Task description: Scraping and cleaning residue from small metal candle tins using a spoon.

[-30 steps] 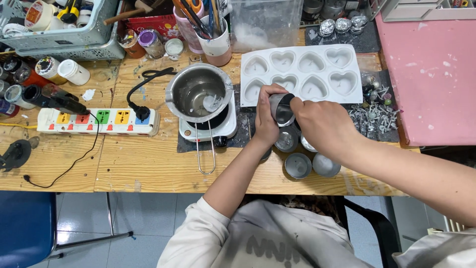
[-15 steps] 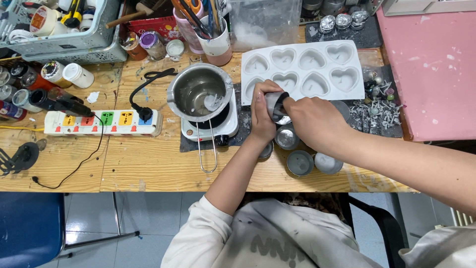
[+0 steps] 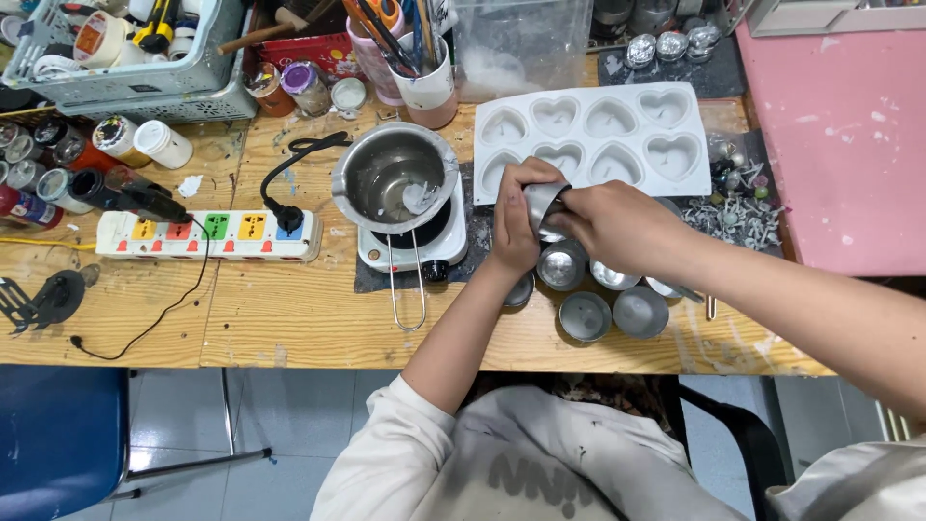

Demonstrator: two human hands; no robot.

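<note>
A steel pot (image 3: 395, 178) sat on a small hotplate (image 3: 413, 241). Beside it, the left hand (image 3: 516, 217) and right hand (image 3: 617, 227) closed their fingers around a small metal cup (image 3: 542, 201), above the bench (image 3: 289, 309) before a white heart mould (image 3: 588, 135).

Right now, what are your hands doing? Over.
Left hand and right hand both grip one small metal cup. More metal cups sit below. Heart mould close behind.

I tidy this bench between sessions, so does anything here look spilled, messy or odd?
Yes. Pale smears mark the pink board, and small metal bits lie scattered by the white heart mould. Both hands, left hand and right hand, hold a small metal cup tilted.
</note>
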